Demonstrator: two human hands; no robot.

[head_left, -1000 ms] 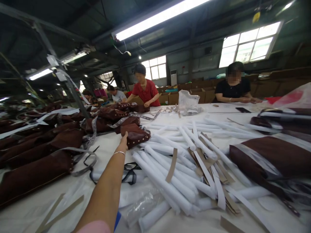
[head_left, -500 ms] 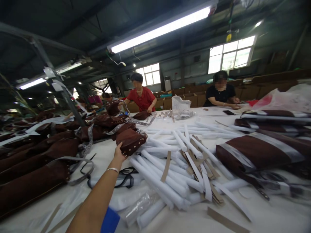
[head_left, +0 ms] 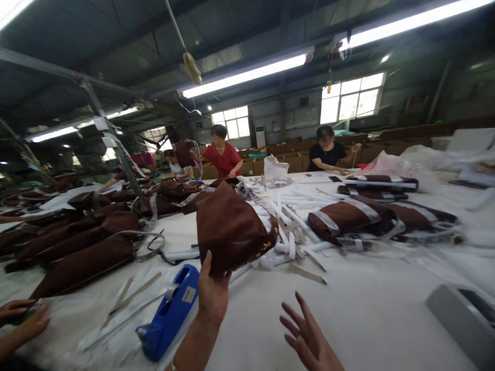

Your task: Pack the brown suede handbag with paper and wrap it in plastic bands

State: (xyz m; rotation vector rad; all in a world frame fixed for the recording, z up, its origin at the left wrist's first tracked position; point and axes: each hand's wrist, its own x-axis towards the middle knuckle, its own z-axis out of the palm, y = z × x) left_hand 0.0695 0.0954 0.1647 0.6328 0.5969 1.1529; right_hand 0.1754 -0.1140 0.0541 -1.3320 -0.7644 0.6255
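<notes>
A dark brown bag [head_left: 232, 226] with gold-coloured studs along one edge is held up over the table by my left hand [head_left: 214, 293]. My fingers are closed on its lower part, and some of them are hidden behind it. To the right, my right hand [head_left: 303, 335] hovers above the white tabletop with its fingers spread and nothing in it. Left of my left wrist lies a blue tape dispenser [head_left: 170, 312]. Behind the bag is a heap of white rolls and flat strips [head_left: 290, 226], partly covered by it.
Brown bags [head_left: 88, 263] lie in rows at the left. More brown bags with clear wrapping bands [head_left: 351, 216] rest at the right, near a grey device [head_left: 464, 319]. Another person's hands [head_left: 23, 324] show at the lower left. Two co-workers [head_left: 222, 154] are across the table.
My left hand has lifted the brown bag off the pile and brought it closer. My right hand has come into view, fingers spread. The view has shifted, showing more of the dispenser.
</notes>
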